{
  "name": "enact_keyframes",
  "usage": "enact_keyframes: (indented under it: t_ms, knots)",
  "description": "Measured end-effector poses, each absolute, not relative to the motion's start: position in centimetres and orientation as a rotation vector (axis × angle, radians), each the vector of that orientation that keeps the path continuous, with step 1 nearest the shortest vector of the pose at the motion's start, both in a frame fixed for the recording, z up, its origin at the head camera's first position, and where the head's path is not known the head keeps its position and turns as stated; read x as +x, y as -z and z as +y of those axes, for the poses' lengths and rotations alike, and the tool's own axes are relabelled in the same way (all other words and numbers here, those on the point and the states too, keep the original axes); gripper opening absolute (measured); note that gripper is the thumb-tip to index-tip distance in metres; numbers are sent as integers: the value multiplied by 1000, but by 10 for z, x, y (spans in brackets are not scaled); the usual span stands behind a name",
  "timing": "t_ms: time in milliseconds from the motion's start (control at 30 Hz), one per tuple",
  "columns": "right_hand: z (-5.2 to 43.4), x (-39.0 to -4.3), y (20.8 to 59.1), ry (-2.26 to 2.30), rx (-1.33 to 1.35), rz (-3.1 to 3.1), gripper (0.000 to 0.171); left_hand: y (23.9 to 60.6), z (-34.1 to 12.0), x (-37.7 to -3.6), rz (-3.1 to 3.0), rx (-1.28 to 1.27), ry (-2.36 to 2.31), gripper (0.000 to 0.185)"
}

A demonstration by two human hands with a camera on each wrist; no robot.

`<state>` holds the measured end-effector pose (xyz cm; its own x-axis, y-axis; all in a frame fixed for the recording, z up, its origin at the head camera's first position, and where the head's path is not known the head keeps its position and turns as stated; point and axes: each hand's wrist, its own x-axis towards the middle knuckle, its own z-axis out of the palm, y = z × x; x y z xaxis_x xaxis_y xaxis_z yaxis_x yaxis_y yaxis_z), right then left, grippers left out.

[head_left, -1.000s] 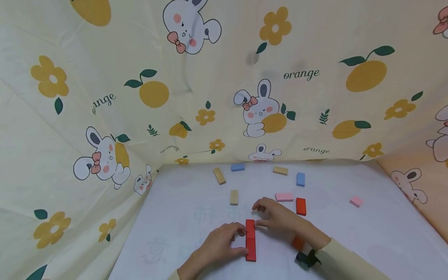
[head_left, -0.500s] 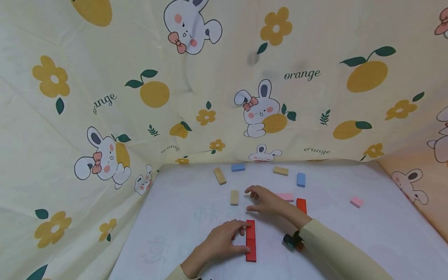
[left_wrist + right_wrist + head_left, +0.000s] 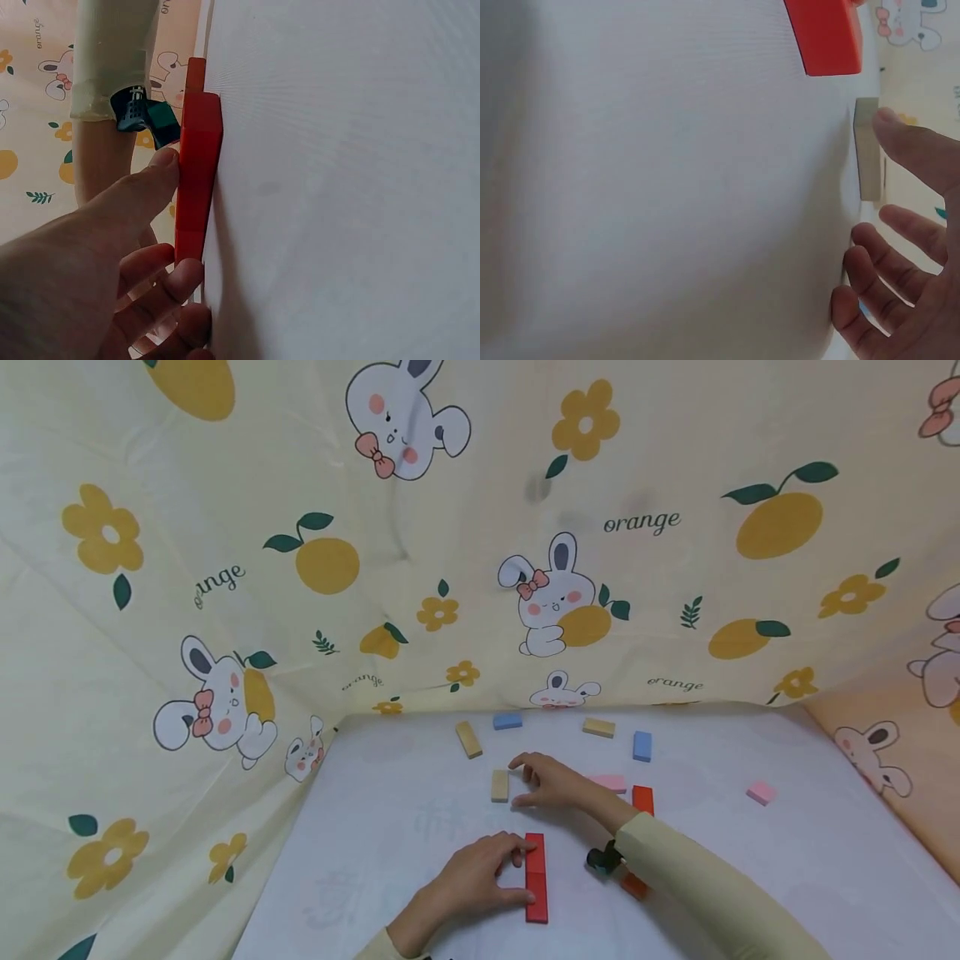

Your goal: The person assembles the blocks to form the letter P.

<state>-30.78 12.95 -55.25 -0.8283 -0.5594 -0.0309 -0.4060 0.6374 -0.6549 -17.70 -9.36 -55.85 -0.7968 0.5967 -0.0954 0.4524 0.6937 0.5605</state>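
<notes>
Two red blocks (image 3: 536, 877) lie end to end in a row on the white table (image 3: 750, 860). My left hand (image 3: 480, 870) rests against the row's left side, thumb and fingertips touching it; the left wrist view shows the thumb (image 3: 157, 172) pressed on the red block (image 3: 199, 180). My right hand (image 3: 546, 781) hovers farther back with its fingers spread, holding nothing. A tan block (image 3: 500, 785) lies just left of its fingertips. In the right wrist view the thumb (image 3: 907, 142) is right next to that tan block (image 3: 868, 150); whether they touch is unclear.
More blocks lie scattered behind: tan (image 3: 468, 739), blue (image 3: 507, 721), tan (image 3: 598, 727), blue (image 3: 642, 746), pink (image 3: 613, 783), orange-red (image 3: 642, 797), pink (image 3: 761, 792). Another orange-red block (image 3: 635, 885) peeks from under my right forearm. Printed cloth walls (image 3: 225, 610) close in the table.
My right hand has left the red row and moved back and to the left, over to the tan block. The left hand and the red row have stayed put.
</notes>
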Motion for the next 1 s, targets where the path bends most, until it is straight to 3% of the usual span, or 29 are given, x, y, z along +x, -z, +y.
enact_keyframes:
  t_ms: [467,1000]
  knots:
    - [114,-316,564,858,-659,2696,66,561,-95,-180,2627,864,-769,65]
    - [132,-312,552,1074,-739,2560,53,558,-95,-179,2611,868,-802,65]
